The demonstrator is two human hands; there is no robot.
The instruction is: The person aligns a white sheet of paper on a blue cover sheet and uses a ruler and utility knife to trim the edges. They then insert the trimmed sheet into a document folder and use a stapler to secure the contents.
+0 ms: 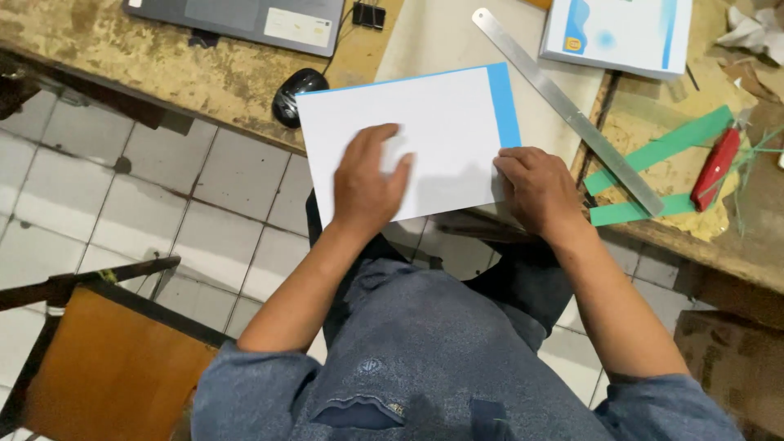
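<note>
Left fingers: spread flat and wide, pressing down on the white sheet (425,131); left hand (369,181) grips nothing.
Right fingers: curled narrow, pinching the sheet's lower right corner; right hand (539,189).
Sheet: white with a blue strip along its right edge, lying tilted on the wooden table (204,69), its near part overhanging the table edge.
Right of sheet: steel ruler (572,114), then green paper strips (653,151) and a red cutter (716,167).
Left of sheet: black mouse (298,94).
Beyond sheet: grey laptop (245,20), white-and-blue box (621,33).
</note>
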